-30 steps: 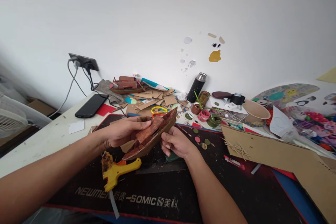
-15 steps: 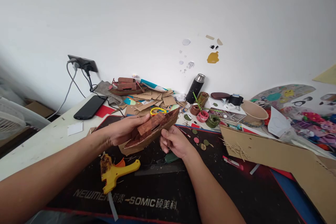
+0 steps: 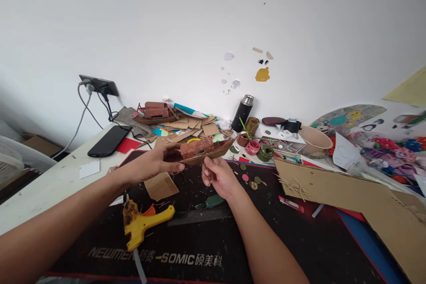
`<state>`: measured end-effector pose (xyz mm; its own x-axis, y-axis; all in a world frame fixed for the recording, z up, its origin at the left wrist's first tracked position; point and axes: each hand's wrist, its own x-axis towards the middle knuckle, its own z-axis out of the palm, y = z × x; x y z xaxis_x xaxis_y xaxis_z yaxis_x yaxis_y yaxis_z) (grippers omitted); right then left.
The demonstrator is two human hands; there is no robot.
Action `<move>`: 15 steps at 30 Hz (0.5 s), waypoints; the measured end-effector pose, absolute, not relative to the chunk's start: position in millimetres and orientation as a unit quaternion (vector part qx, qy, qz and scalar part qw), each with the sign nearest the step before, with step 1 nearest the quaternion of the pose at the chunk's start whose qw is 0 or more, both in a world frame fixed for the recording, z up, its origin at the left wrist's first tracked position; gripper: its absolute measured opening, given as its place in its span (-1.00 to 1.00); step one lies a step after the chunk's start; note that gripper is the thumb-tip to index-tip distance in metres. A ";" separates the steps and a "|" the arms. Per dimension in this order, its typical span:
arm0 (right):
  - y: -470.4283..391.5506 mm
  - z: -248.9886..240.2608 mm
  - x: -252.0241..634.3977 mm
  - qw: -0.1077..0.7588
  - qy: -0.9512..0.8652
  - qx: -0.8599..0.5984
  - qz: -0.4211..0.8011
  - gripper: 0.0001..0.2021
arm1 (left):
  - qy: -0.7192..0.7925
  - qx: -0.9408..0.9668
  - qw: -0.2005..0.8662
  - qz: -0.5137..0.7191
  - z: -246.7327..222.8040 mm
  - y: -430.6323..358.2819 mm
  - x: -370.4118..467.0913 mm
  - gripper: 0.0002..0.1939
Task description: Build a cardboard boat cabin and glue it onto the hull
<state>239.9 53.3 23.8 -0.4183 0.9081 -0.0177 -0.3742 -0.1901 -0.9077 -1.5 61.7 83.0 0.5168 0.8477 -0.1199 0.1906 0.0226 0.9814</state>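
A brown cardboard model boat point(image 3: 197, 150) with an arched cabin is held up over the black desk mat point(image 3: 206, 235). My left hand point(image 3: 156, 162) grips its left end, the thumb along the near side. My right hand point(image 3: 218, 175) pinches the lower hull edge right of the middle, the other fingers curled below. Under the hands lie a cardboard piece point(image 3: 162, 186) and a green-handled tool point(image 3: 213, 201). Nearer me, a yellow glue gun point(image 3: 143, 224) rests on the mat with a glue stick point(image 3: 139, 266) poking from its back.
A second model boat point(image 3: 156, 113) sits at the back left among cardboard scraps point(image 3: 195, 124). Open paint jars point(image 3: 266, 153) and a black flask point(image 3: 242, 113) stand behind the mat. A phone point(image 3: 109, 140) lies left. Thin sticks point(image 3: 296, 186) rest on a large cardboard sheet point(image 3: 336, 191) at right.
The boat has turned more level and swung slightly away. My left hand has shifted from the cabin side to the boat's left end, thumb now low. The view has panned slightly right.
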 end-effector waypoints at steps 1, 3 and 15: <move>53.4 22.9 240.0 0.449 -0.448 -0.298 0.713 -0.36 | 0.403 0.645 0.585 0.283 83.6 63.3 -2.4 -0.34; 53.8 21.6 240.5 0.449 -0.443 -0.301 0.715 -0.36 | 0.403 0.654 0.570 0.291 87.1 66.1 -5.1 -0.40; 55.6 29.3 242.1 0.501 -0.410 -0.328 0.688 -0.35 | 0.463 0.565 0.578 0.362 89.6 79.4 -24.2 -0.30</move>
<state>242.1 55.6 29.3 -0.2832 0.9582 -0.0398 -0.4210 -0.1615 -0.8926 -24.2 79.4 89.6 0.3082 0.9429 -0.1262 0.1045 0.0983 0.9897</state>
